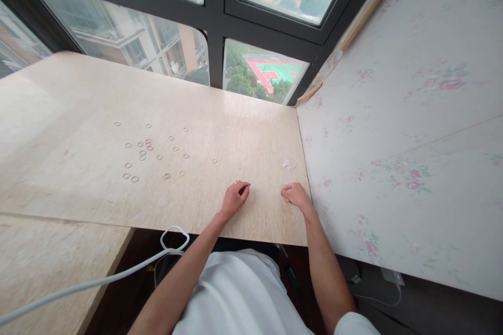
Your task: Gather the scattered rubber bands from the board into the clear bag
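Several thin rings [159,157] lie scattered over the left half of the pale stone-patterned counter [243,136]. A few reddish rings [148,143] sit close together among the paler ones. My left hand [234,198] is above the counter's front part, thumb and fingers curled into a pinch; what they hold, if anything, is too small to tell. To its right, my right hand [295,194] is also closed in a pinch near the counter surface, its fingertips hiding whatever is between them. Just beyond it lie small white pieces [286,164], seemingly on clear plastic. One lone ring [214,160] rests left of my hands.
A flower-patterned wall panel [393,131] borders the counter on the right. Dark-framed windows [215,36] rise along the back. A white cable [118,275] loops over the front edge at lower left, beside another stone-patterned surface [51,261].
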### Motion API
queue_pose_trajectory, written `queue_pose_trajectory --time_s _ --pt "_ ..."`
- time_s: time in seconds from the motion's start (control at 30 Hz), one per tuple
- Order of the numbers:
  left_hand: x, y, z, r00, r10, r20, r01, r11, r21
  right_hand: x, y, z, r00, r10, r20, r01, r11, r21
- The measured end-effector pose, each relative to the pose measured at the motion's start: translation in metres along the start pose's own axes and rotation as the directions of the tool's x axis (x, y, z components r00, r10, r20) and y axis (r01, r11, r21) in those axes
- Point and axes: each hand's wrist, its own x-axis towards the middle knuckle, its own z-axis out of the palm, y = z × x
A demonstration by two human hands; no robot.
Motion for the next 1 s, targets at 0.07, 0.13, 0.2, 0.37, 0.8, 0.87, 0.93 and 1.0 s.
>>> queue_pose_trajectory --time_s 0.07,0.13,0.2,0.37,0.8,0.87,0.93,1.0 --pt "-0.0001 -0.0003 0.0001 1.000 -0.002 0.002 0.002 1.000 0.002 0.0002 0.0002 0.0006 1.000 -0.008 0.009 0.008 1.000 0.001" --pt "-0.0003 -0.0003 0.0000 1.000 -0.005 0.004 0.005 1.000 0.001 0.0010 0.0010 0.0016 1.000 -0.013 0.020 0.013 1.000 0.001" --pt "-0.0004 0.0001 -0.0003 1.000 -0.005 0.005 0.005 1.000 -0.002 0.0023 0.0022 0.0031 0.999 -0.016 0.030 0.016 1.000 0.001" --pt "-0.0004 0.0014 -0.0011 1.000 -0.009 0.004 0.009 1.000 -0.011 0.0048 0.0044 0.0069 0.999 -0.014 0.034 0.014 1.000 0.000" --pt "-0.0007 0.0012 -0.0012 1.000 -0.011 0.007 0.011 1.000 -0.016 0.0005 0.0054 0.0066 0.994 0.000 -0.107 0.011 0.994 0.106" --pt "-0.0007 0.0014 -0.0013 1.000 -0.010 0.005 0.010 1.000 -0.017 0.0004 0.0063 0.0070 0.990 -0.007 -0.139 0.028 0.988 0.154" --pt "-0.0007 0.0014 -0.0012 1.000 -0.009 0.005 0.010 1.000 -0.014 -0.0005 0.0073 0.0071 0.984 -0.012 -0.179 0.051 0.976 0.213" --pt "-0.0006 0.0012 -0.0010 1.000 -0.009 0.005 0.009 1.000 -0.011 -0.0029 0.0089 0.0061 0.975 -0.015 -0.221 0.078 0.957 0.278"
